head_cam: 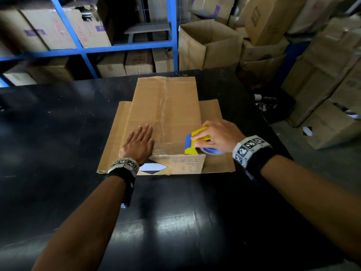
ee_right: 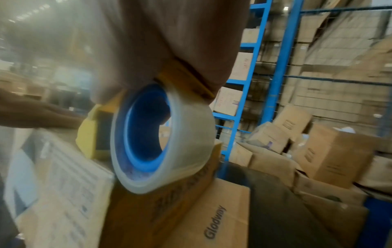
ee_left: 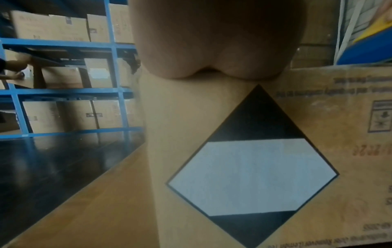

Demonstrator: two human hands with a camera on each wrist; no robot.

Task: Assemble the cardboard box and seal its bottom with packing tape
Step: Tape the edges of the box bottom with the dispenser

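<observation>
From the head camera, a brown cardboard box (head_cam: 166, 118) is sitting bottom-up on a shiny black table (head_cam: 58, 133), with its loose flaps lying flat on the table around it. Shiny clear tape is running down the middle of its top side. The left hand (head_cam: 139, 142) is lying flat on the box with its fingers straight and together, pressing down. The right hand (head_cam: 214, 134) is wrapping its fingers around a yellow and blue tape dispenser (head_cam: 196, 141), which is sitting at the near right corner of the box. Behind the table, a tall open brown carton (head_cam: 207, 45) is standing beside blue metal shelves (head_cam: 125, 46) that are holding more closed cartons. What is inside any of them is not showing.

From the left wrist camera, the heel of the left hand (ee_left: 216, 42) is resting on the top edge of the box (ee_left: 318, 167), just above a black and white diamond label (ee_left: 252, 167) on its side.

From the right wrist camera, the right hand (ee_right: 169, 42) is gripping the dispenser (ee_right: 93, 134), and its roll of clear tape with a blue core (ee_right: 161, 139) is touching the box edge (ee_right: 148, 209).
</observation>
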